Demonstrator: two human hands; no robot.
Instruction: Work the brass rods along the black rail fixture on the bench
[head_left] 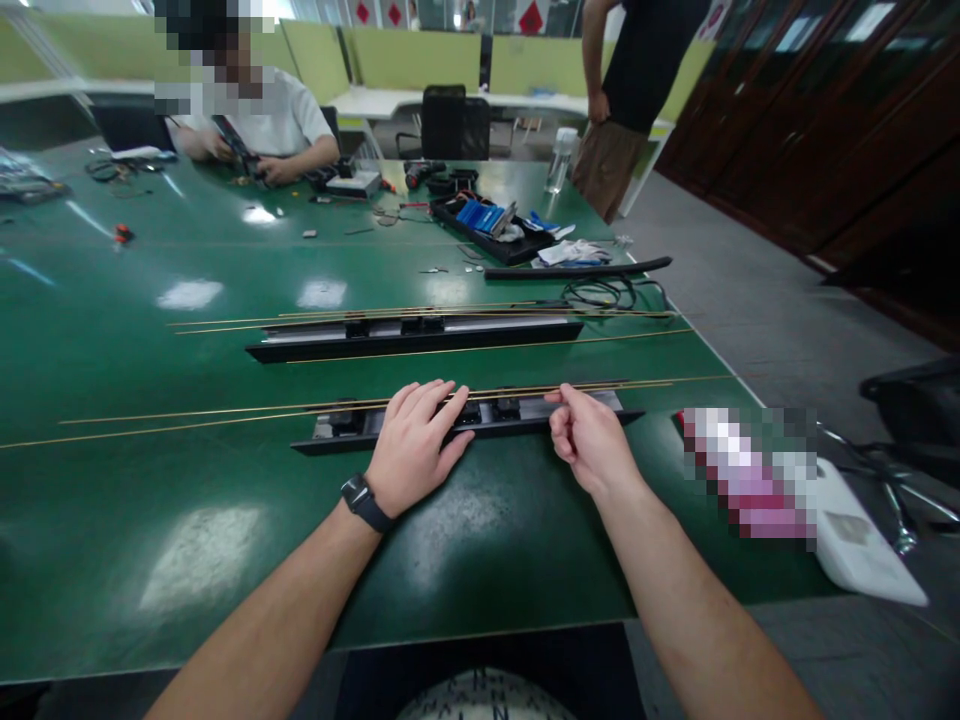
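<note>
A long black rail [525,412] with sockets lies across the green table [187,480] in front of me. Thin brass rods [225,412] run along its top and far out to the left. My left hand [416,447], with a black watch on the wrist, lies flat with fingers stretched over the rail's middle and the rods. My right hand [589,440] is closed in a pinch on a brass rod near the rail's right part. A second black rail [412,335] with more brass rods lies farther back.
A seated person [247,120] works at the far left, and another person [626,95] stands at the far right corner. A black tray of parts [491,235], a water bottle [561,158], cables [600,292] and a white device [862,545] lie around.
</note>
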